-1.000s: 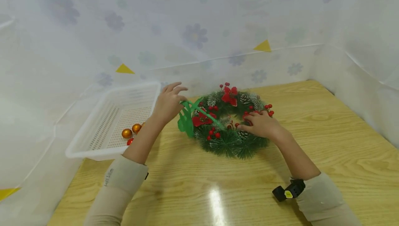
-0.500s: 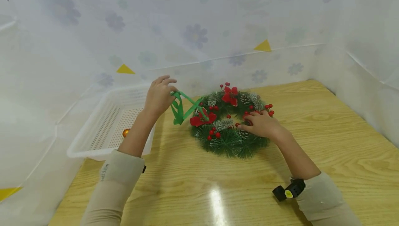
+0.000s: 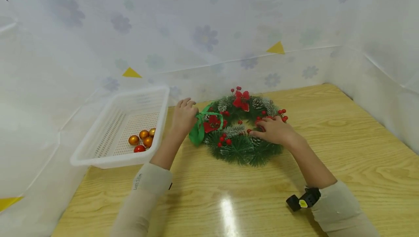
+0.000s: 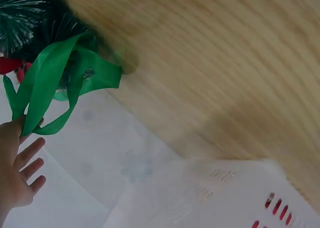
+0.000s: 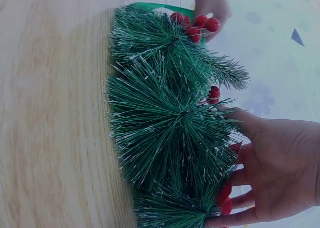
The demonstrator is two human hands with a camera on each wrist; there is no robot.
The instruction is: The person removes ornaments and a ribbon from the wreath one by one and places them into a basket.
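A green ribbon [image 3: 196, 134] loops around the left side of a Christmas wreath [image 3: 240, 151] that lies on the table. My left hand [image 3: 184, 120] pinches the ribbon between thumb and forefinger at the wreath's outer edge; its other fingers are spread in the left wrist view, where the ribbon [image 4: 50, 82] hangs in loose loops. On the wreath's right side rests my right hand [image 3: 275, 131], thumb towards the ring's middle and fingers over a red flower. The right wrist view shows these fingers fairly straight, their tips partly hidden among needles and berries.
To the left stands a white perforated basket [image 3: 98, 159] holding several orange-gold balls [image 3: 144, 134] and a red ball [image 3: 139, 148]. A flower-patterned white sheet [image 3: 204, 37] rises behind the wooden table [image 3: 209, 197] and along its sides.
The ribbon's free end has come out from across the wreath. My left hand first moved left and up with the ribbon, then back down beside the wreath. The right hand has stayed still.
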